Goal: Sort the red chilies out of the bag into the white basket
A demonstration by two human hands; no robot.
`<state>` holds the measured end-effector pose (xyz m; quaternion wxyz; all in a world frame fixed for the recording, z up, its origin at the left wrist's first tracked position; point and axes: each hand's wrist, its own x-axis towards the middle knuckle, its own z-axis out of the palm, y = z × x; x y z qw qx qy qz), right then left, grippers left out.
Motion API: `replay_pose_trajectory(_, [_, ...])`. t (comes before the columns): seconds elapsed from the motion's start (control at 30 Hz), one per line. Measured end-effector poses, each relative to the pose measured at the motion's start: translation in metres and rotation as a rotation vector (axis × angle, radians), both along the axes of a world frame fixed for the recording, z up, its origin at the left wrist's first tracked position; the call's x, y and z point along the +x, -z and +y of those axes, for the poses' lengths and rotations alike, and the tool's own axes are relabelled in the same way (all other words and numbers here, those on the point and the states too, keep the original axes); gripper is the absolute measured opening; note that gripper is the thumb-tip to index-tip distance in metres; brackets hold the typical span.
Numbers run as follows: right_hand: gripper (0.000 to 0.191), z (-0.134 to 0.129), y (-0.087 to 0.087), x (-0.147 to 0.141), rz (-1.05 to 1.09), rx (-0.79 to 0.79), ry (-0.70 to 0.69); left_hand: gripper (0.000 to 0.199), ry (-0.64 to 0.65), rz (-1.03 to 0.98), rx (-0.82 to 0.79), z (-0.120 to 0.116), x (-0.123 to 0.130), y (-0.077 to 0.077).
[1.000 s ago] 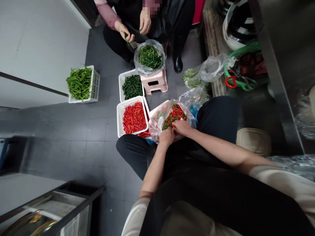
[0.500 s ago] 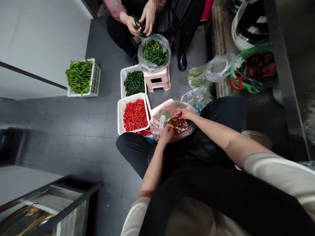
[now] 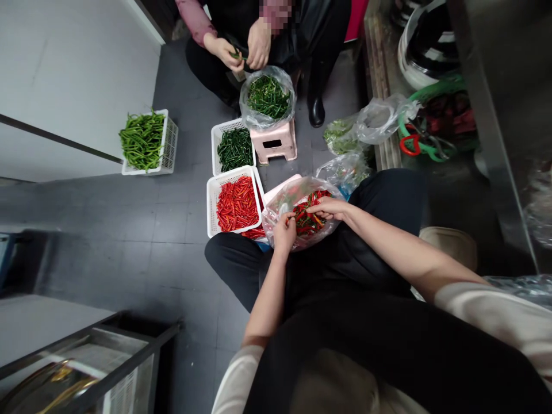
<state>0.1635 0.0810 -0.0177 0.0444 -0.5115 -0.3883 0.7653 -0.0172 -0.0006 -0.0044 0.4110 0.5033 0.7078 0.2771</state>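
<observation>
The left hand (image 3: 285, 231) and right hand (image 3: 331, 208) are slightly apart, fingers curled at red chillies (image 3: 307, 223), grip indeterminable, the plastic bag (image 3: 276, 211) apparently set between the knees (image 3: 226, 256) for easy reach.

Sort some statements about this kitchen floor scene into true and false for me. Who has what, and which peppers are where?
1. The person's left hand and right hand are both at the clear plastic bag of red chilies. True.

2. The white basket beside the person's left knee holds green chilies. False: it holds red ones.

3. A bag of green chilies sits on a pale pink stool. True.

4. The red-handled scissors are in the person's right hand. False: they lie at the green basket off to the right.

5. The co-worker's hands are bare of gloves. True.
</observation>
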Motion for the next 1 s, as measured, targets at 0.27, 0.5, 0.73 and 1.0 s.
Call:
replay_pose_trajectory(0.27, [0.049,-0.01,-0.007,-0.001,0.22,-0.035,0.072,0.024,0.219,0.074,-0.037,0.007,0.015,-0.002])
replay_pose_trajectory(0.5, [0.047,-0.027,-0.015,-0.003,0.073,0.283,0.36,0.032,0.112,-0.566,-0.251,0.002,0.007,0.01])
replay_pose_trajectory(0.73, [0.042,-0.037,-0.015,-0.007,0.391,-0.004,0.234,0.041,0.165,-0.75,-0.357,0.001,0.005,-0.012])
replay_pose_trajectory(1.0, [0.034,-0.048,-0.015,-0.024,0.327,0.209,0.326,0.039,-0.019,-0.725,-0.377,0.001,0.014,-0.009])
